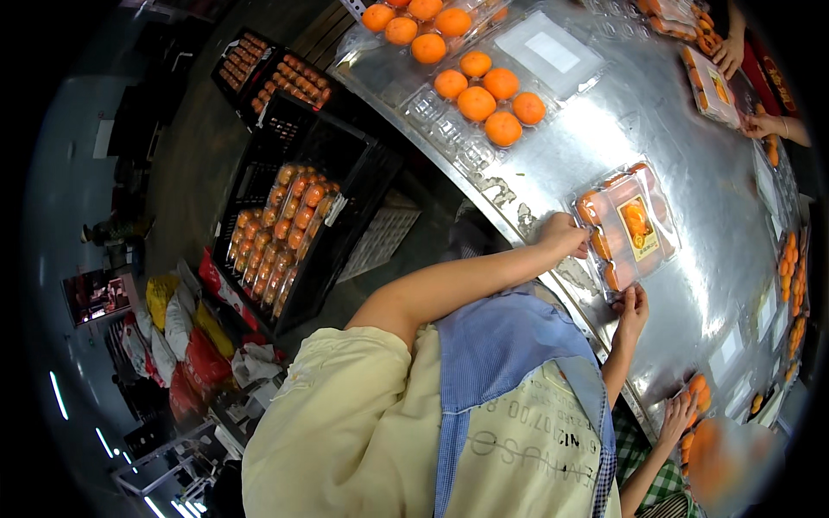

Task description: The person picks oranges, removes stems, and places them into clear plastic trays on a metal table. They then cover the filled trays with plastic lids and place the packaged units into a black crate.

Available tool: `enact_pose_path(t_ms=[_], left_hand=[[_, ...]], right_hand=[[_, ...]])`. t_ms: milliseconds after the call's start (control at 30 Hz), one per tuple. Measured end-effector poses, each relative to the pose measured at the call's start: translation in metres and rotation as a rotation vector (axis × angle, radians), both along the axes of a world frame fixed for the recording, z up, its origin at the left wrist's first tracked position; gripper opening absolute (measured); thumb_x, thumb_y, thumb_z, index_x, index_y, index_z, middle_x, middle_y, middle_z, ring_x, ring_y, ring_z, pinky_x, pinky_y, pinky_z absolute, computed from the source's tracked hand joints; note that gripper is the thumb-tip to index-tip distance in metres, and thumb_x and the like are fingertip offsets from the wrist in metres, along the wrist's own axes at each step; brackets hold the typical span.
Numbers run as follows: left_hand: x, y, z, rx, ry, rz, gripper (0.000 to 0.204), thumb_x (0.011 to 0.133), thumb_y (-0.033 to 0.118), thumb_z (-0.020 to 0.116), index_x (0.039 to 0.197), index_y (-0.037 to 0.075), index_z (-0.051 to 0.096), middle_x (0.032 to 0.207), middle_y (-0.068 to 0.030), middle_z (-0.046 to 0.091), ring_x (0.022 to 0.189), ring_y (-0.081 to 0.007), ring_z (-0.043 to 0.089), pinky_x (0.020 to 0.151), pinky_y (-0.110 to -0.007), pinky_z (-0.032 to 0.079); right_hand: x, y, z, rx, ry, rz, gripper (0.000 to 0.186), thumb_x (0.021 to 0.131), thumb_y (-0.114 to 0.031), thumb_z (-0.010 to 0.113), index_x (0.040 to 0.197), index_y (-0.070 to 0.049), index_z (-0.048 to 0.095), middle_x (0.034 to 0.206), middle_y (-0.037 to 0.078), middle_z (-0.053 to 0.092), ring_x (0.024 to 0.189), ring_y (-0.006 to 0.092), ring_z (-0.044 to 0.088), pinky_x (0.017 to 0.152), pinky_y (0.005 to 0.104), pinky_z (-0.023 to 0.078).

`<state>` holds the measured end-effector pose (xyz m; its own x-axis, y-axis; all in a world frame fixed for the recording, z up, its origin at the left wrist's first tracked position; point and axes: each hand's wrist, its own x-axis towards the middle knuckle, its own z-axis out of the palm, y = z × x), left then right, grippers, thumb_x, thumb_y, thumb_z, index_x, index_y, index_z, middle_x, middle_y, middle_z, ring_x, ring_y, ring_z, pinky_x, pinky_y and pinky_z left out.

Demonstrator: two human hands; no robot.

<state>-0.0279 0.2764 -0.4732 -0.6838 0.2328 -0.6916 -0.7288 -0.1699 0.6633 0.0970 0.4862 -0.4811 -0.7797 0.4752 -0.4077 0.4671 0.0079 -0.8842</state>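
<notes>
A clear plastic clamshell box (pixel 615 226) filled with orange citrus fruit lies on the metal table before me, its lid down and a yellow-and-orange label on top. My left hand (pixel 566 236) is closed at the box's left near corner, fingers bent against the edge. At the other near corner, my right hand (pixel 633 309) pinches the rim between thumb and fingers. Beyond my left hand sits an open clear tray with several loose oranges (pixel 477 103) in its cups, some cups bare.
Metal table (pixel 553 142) curves around me. Black crates (pixel 332 142) of packed fruit stand at left, beside colourful sacks (pixel 186 341). A co-worker's hands (pixel 760 125) handle another box at far right. Another co-worker's hand (pixel 678 416) touches oranges at lower right. Flat clear packaging (pixel 548 52) lies far.
</notes>
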Motion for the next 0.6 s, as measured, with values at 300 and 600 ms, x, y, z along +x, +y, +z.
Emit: enact_pose_path(t_ms=[300,600], left_hand=[[-0.004,0.005,0.008,-0.081,0.006,0.001,0.019,0.080,0.005,0.061,0.085,-0.012,0.055,0.076,-0.0161,0.060,0.063,-0.0231,0.064,0.050,-0.031,0.057],[0.008,0.005,0.009,0.086,-0.136,-0.134,0.027,0.083,0.010,0.062,0.092,-0.013,0.052,0.085,-0.0206,0.060,0.079,-0.0295,0.066,0.067,-0.035,0.059]], right_hand=[[-0.004,-0.004,0.005,-0.002,0.023,0.035,0.035,0.094,-0.026,0.055,0.114,0.002,0.054,0.079,0.006,0.059,0.067,0.0114,0.054,0.060,0.0232,0.044],[-0.003,-0.018,0.006,-0.043,0.098,-0.073,0.032,0.095,-0.021,0.052,0.114,0.006,0.052,0.080,0.003,0.056,0.063,0.0070,0.049,0.053,0.0202,0.043]])
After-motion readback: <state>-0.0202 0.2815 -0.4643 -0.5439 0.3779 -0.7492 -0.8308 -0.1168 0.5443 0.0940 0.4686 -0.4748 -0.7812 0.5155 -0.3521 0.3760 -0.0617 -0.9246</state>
